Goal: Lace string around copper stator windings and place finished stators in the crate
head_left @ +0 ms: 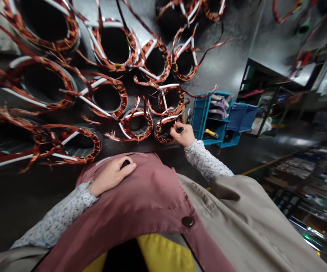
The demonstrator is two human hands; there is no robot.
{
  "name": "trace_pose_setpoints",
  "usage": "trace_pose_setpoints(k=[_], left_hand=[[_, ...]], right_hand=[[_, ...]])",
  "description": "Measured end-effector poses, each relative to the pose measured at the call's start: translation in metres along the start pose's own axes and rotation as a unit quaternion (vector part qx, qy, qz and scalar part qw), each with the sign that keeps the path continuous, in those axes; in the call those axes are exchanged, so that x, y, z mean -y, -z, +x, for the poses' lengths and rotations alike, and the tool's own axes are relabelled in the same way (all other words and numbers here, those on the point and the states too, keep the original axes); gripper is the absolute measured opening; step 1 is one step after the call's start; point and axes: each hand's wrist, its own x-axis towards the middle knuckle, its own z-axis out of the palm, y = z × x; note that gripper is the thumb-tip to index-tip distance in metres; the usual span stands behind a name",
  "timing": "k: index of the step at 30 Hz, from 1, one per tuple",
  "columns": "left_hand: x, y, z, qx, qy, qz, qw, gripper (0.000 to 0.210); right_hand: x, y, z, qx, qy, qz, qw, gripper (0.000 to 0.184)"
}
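Observation:
My right hand (184, 135) is closed around a slim tool with a black handle (179, 129), at the right rim of a small motor stator (160, 138). Copper windings and white sleeving ring this stator's dark bore. The tool's working end is too unclear to name. Low in front of my body, my left hand (111, 175) rests against the mauve apron (149, 181). Its fingers curl over a small black object (125, 164), mostly hidden. Just left of the right hand's stator stands another small wound stator (150, 126), with loose copper leads.
Several larger wound stators (70, 88) crowd the dark metal table (231, 34), their copper leads sticking out. To the right are blue bins (198, 117) with gloves (218, 105) and a yellow-handled tool (211, 133). A dark rack (271, 109) stands beyond.

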Motion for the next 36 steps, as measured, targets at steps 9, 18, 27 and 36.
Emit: trace_pose_setpoints(k=[9,18,27,36], left_hand=[[-0.002,0.001,0.0,-0.012,0.0,-0.031,0.999,0.033],[0.005,0.002,-0.003,-0.057,0.024,-0.076,0.995,0.033],[0.012,0.001,0.0,-0.079,0.027,-0.112,0.99,0.035],[0.019,0.003,0.004,-0.09,0.037,-0.17,0.981,0.039]], right_hand=[[0.017,0.052,0.035,-0.155,0.051,0.033,0.986,0.025],[0.016,0.035,0.095,-0.073,0.038,-0.202,0.976,0.022],[0.038,0.053,0.092,-0.101,0.067,-0.176,0.977,0.019],[0.03,0.109,0.175,-0.224,0.071,-0.162,0.958,0.022]])
